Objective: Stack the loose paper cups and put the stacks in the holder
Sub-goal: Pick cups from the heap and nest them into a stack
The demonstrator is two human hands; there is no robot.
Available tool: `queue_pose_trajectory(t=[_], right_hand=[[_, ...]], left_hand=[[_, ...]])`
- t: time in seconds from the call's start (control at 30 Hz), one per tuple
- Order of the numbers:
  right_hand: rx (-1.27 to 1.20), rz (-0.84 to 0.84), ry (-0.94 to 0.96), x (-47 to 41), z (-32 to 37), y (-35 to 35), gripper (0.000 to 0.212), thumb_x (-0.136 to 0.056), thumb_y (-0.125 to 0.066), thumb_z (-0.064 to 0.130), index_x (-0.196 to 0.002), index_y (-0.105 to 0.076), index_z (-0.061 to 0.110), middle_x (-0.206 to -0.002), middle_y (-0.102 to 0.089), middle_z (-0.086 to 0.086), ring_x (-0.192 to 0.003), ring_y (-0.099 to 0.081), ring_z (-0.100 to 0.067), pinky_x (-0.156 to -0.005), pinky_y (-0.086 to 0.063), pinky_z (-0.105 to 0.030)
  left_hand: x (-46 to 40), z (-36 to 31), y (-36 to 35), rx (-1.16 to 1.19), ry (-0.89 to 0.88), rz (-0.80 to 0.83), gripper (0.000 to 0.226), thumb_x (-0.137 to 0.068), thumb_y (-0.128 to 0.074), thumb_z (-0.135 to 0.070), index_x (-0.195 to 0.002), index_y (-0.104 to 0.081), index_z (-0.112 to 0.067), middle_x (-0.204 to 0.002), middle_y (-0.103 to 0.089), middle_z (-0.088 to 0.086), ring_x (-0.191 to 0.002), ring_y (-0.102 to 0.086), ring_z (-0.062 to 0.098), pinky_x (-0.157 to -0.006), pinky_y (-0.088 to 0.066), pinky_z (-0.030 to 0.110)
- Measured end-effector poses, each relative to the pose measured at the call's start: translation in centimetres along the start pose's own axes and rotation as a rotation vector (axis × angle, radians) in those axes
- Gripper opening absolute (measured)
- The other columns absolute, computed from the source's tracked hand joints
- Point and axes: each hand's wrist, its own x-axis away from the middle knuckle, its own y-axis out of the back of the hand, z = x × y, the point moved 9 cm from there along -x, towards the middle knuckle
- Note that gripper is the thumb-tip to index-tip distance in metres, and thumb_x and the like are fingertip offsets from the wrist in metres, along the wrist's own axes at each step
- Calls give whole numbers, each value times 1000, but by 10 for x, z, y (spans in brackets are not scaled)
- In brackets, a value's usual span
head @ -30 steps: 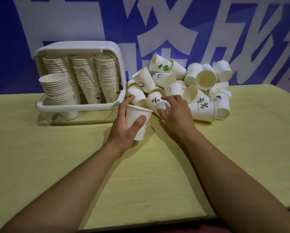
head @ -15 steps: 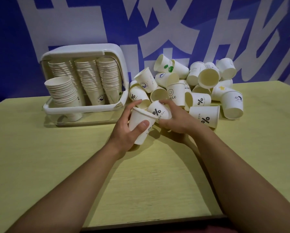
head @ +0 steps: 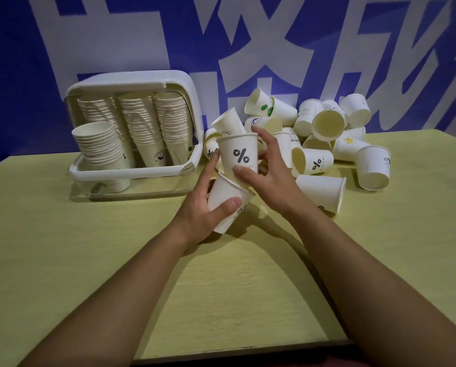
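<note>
The left hand point(head: 203, 205) gripped a plain paper cup point(head: 228, 201), its fingers point(head: 213, 165) and thumb curled round the cup's wall, mouth tilted up and away. The right hand point(head: 267, 170) pinched a cup printed with a percent sign point(head: 238, 157) between thumb and fingers, upright, its base set just inside the mouth of the plain cup. Both cups were held above the worktop point(head: 115, 260), just right of the holder point(head: 137, 133) and near its front right corner. The holder, a white frame open at the front, carried four stacks of cups point(head: 142, 125); the front left stack stood close to the holder's front rim. To the right of the holder lay the pile of loose cups point(head: 324, 144), most on their sides, reaching toward the worktop's back edge. In front of the holder the worktop lay bare to its near edge, crossed only by the two forearms.
</note>
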Motion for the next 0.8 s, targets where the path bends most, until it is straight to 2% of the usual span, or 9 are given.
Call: queue_pose_trajectory(t=[0.07,0.13,0.2,0.3,0.4,0.57,0.67,0.73,0.8], right_hand=[[23,-7,13,2,0,-4,53,-93,-65,36,-140,-42,43,-114,-57,8,-96,-64,-7,-75,-55,-21],[152,-3,67,4,1,-7,37,-96,-60,40,-133,-58,40,-114,-58,8,-95,-64,-10,-81,-57,-32],[359,31,134,6,6,-9,30,-96,-59,40,-126,-65,37,-115,-57,10,-92,-60,-7,-82,-54,-33],[674,20,209,7,26,4,31,-93,-65,36,-123,-68,33,-119,-60,7,-103,-55,-11,-86,-48,-32],[967,-18,172,6,37,32,36,-90,-66,37,-126,-65,33,-126,-62,4,-114,-52,-21,-91,-43,-38],[1297,195,-227,20,-14,82,63,-83,-67,57,-139,-47,38,-135,-55,0,-125,-43,-28,-100,-34,-48],[1235,199,-304,30,-37,104,75,-80,-69,59,-144,-39,36,-132,-59,-2,-121,-48,-29,-99,-34,-48],[949,-22,-198,33,-31,125,80,-79,-72,55,-147,-33,35,-133,-59,1,-119,-53,-24,-99,-39,-46],[545,-224,-86,41,-24,144,85,-81,-77,42,-149,-27,37,-128,-57,10,-111,-57,-7,-97,-46,-37]], left_hand=[[1,0,5,47,-5,-77,102,-73,-70,-57,-152,-5,-58,-137,-50,-32,-105,-68,3,-78,-59,29],[2,3,15,107,15,-184,99,-73,-70,-57,-150,-8,-61,-142,-47,-19,-101,-69,12,-71,-61,34],[4,4,21,103,23,-230,85,-73,-69,-57,-143,-21,-66,-143,-45,-5,-99,-68,21,-67,-62,37],[5,3,20,88,17,-242,58,-70,-69,-58,-120,-40,-63,-121,-58,2,-92,-68,27,-62,-61,34],[2,3,12,86,-1,-210,52,-68,-70,-57,-113,-44,-55,-110,-63,4,-86,-69,24,-61,-60,36],[-1,-3,-7,21,-33,-126,53,-67,-69,-59,-113,-44,-64,-110,-63,-6,-84,-66,5,-65,-56,23],[-1,-7,-18,-12,-50,-90,57,-67,-69,-59,-117,-42,-67,-113,-62,-11,-88,-64,2,-69,-53,18],[-2,-11,-28,-28,-56,-60,58,-66,-68,-61,-117,-42,-67,-112,-62,-9,-86,-64,2,-69,-52,17],[-4,-16,-42,-38,-60,-18,57,-66,-68,-61,-116,-43,-67,-111,-62,-9,-84,-63,2,-69,-51,17]])
